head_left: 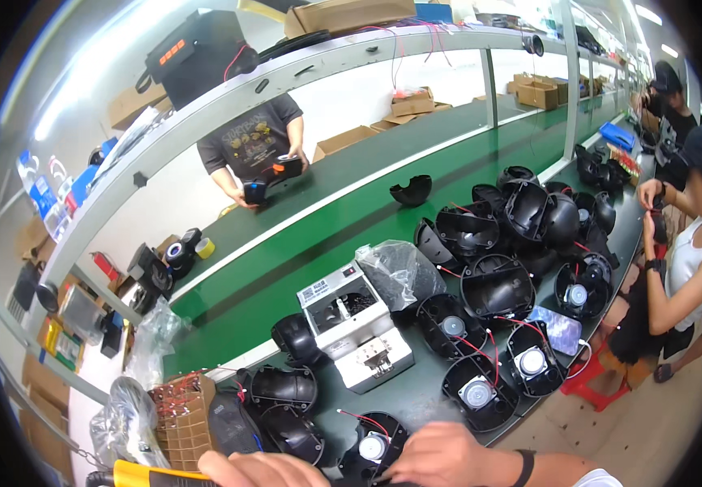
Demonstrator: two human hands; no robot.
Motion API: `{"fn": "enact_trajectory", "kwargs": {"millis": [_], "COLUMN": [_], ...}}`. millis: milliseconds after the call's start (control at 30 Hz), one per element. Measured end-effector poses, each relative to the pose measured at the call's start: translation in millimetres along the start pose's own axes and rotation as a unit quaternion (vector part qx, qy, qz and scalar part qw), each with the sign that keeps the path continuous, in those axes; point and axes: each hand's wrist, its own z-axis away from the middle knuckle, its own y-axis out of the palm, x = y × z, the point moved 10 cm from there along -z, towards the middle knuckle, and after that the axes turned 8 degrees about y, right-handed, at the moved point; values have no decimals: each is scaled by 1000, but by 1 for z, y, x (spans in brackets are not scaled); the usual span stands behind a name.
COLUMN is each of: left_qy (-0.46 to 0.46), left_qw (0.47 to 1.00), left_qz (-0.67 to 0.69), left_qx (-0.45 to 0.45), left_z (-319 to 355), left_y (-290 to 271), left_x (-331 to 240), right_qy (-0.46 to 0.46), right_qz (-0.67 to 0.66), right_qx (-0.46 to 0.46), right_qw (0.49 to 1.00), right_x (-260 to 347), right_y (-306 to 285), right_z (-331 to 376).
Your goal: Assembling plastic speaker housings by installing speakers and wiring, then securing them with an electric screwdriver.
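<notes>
At the lower edge my left hand (266, 471) is closed over a yellow-and-black corded tool (156, 476); its fingers are partly cut off by the frame. My right hand (440, 454) has curled fingers closed on a dark piece at the lower edge, too hidden to name. Just beyond the hands lies a black round shell with a silver speaker (373, 446) and red wires. Left of it are an open black shell (292, 434) and another shell (283, 389).
A white metal machine (355, 325) stands mid-bench beside a clear plastic bag (399, 272). Several black shells (497, 286) crowd the right side, near a phone-like slab (556, 329). A divided cardboard box (184, 414) sits left. Co-workers stand across the green belt (229, 304) and at right.
</notes>
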Motion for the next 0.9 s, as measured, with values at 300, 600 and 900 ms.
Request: {"fn": "enact_trajectory", "kwargs": {"millis": [300,600,900], "left_qy": [45,-88,63], "left_qw": [997,950,974], "left_qz": [-52,-293,-217], "left_qx": [41,-65,14], "left_z": [-14,8,-34], "left_y": [-33,-69,-44], "left_x": [-65,-2,67], "right_qy": [157,56,-44], "right_qz": [49,254,165], "right_qx": [-19,207,16], "right_qw": [986,943,985], "right_x": [-23,-7,-95], "right_y": [-41,-50,-12], "right_z": [45,-50,-209]}}
